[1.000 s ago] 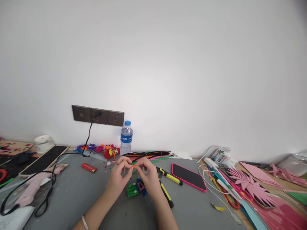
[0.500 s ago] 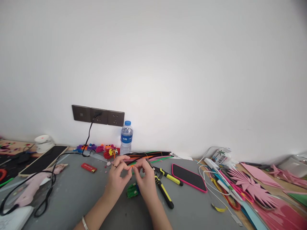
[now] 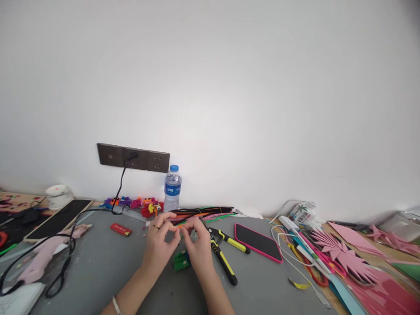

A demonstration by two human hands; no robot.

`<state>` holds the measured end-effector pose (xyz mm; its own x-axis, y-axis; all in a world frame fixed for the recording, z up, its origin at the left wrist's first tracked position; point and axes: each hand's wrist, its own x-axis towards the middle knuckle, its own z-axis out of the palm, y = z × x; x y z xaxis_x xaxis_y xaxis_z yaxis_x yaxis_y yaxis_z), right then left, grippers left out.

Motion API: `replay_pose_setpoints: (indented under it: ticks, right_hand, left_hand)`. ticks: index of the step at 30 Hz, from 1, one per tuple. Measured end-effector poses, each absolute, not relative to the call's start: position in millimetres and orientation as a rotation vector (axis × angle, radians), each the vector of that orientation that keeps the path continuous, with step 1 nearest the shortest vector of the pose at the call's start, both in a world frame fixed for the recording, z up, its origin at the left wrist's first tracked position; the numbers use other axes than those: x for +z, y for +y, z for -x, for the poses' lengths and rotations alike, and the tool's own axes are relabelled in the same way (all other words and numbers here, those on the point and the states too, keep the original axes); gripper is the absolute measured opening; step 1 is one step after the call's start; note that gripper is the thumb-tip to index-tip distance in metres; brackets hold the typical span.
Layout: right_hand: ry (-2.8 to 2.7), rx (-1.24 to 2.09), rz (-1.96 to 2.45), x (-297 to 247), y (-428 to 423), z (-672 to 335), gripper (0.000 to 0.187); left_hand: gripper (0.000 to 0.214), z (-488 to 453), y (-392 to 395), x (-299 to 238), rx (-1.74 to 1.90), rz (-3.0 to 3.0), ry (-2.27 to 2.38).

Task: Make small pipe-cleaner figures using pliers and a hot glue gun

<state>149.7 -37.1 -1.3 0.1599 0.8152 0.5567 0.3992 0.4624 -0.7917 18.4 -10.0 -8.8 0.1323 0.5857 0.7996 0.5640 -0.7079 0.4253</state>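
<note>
Between the fingertips of both hands is a small orange piece (image 3: 180,226), mostly covered, perhaps a bit of pipe cleaner. My left hand (image 3: 160,240) pinches it from the left with thumb and index finger; a ring and a bracelet are on this arm. My right hand (image 3: 197,245) pinches it from the right, the fingertips of both hands almost meeting. Below and between the hands, a green fuzzy piece (image 3: 181,261) lies on the grey mat (image 3: 262,286). Just right of my right hand rest yellow-and-black pliers (image 3: 225,262), their handles apart.
Behind the hands lie bundled pipe cleaners (image 3: 210,213) and a water bottle (image 3: 172,190). A pink-edged phone (image 3: 258,243) is to the right, near white cables and pink paper (image 3: 341,253). Leftward are a red lighter (image 3: 121,229), a corded pink glue gun (image 3: 44,260) and another phone (image 3: 59,220).
Both hands stay in nearly the same place, still pinching the orange piece with slight finger movement. The whole view has shifted very slightly.
</note>
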Motion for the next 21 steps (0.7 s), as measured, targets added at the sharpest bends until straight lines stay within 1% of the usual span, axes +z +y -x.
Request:
replay_pose_setpoints:
  ticks: [4,14,18,21]
  right_hand:
    - [-1.487,0.471,1.166,-0.8,-33.5,-165.5,0.010]
    - [-1.589,0.523,1.214,0.2,-31.1,-179.7,0.010]
    - [-1.565,0.539,1.202,1.0,-30.8,-181.5,0.016]
    - [-1.490,0.578,1.193,1.2,-30.7,-186.7,0.024]
  left_hand:
    - [0.009,-13.8,-3.5,-12.5,1.585,-2.362,1.109]
    - [0.012,-11.3,0.9,-14.3,1.548,-2.406,1.016]
    - [0.012,-7.9,5.6,-15.8,1.524,-2.339,1.021]
    - [0.013,-0.5,10.9,-11.3,1.359,-2.293,0.973]
